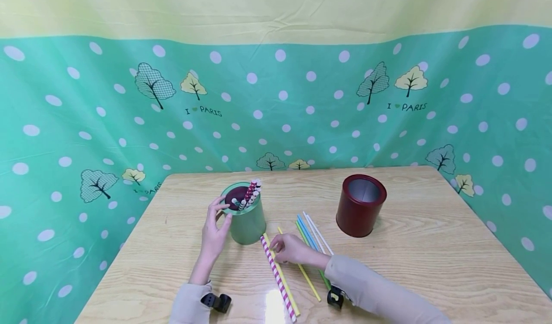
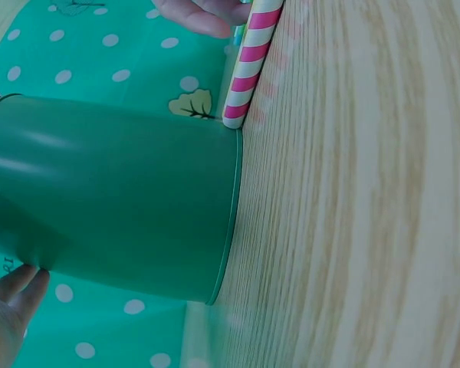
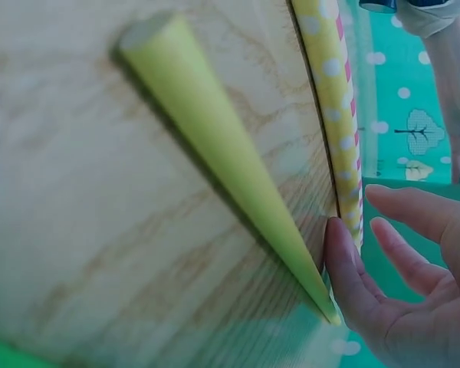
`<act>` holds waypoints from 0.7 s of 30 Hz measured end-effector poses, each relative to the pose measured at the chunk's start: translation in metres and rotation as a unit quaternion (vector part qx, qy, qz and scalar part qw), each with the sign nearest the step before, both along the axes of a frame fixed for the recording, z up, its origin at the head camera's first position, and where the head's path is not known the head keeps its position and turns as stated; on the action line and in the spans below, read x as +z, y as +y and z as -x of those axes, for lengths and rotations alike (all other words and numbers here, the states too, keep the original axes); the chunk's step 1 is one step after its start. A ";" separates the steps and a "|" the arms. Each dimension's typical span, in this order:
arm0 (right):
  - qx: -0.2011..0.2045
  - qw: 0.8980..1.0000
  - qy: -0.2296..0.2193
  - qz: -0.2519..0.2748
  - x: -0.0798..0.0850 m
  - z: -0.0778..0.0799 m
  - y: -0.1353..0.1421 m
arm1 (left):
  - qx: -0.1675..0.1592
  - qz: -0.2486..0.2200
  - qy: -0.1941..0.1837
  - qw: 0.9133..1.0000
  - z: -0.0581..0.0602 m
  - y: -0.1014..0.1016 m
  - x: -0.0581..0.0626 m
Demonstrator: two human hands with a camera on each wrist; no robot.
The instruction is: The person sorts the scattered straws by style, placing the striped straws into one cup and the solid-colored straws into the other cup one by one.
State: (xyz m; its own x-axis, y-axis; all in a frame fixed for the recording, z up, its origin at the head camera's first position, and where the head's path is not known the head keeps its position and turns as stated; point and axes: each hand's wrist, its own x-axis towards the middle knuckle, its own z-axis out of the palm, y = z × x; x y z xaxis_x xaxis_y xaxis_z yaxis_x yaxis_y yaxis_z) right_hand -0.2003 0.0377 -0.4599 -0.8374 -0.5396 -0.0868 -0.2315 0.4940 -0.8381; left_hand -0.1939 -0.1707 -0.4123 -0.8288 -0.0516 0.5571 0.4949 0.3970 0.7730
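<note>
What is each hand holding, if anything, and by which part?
The left hand holds the green can by its rim. The right hand is at the dotted straw, near its can end; whether it grips it cannot be told.

Can (image 1: 247, 225) is green, standing upright, open end up, holding patterned straws (image 1: 251, 190) that are leaning to its right side. 2 straws are lying flat outside, side by side: dotted yellow (image 1: 287, 290), striped pink-white (image 1: 281, 285). Far ends are sitting just beside the can's base.
</note>
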 end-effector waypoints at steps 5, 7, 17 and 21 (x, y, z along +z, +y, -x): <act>-0.004 1.000 -0.004 -0.002 -0.001 0.000 -0.002 | 0.000 0.000 0.001 1.000 0.000 0.000 0.000; -0.006 1.000 -0.006 -0.002 -0.001 0.000 -0.002 | 0.001 0.001 0.000 1.000 0.000 0.000 0.000; -0.009 1.000 0.015 -0.013 -0.004 0.000 -0.004 | 0.000 -0.001 -0.001 1.000 0.000 0.000 0.000; -0.013 0.999 0.020 -0.029 -0.003 -0.001 -0.003 | -0.002 -0.001 0.004 1.000 0.000 -0.001 -0.001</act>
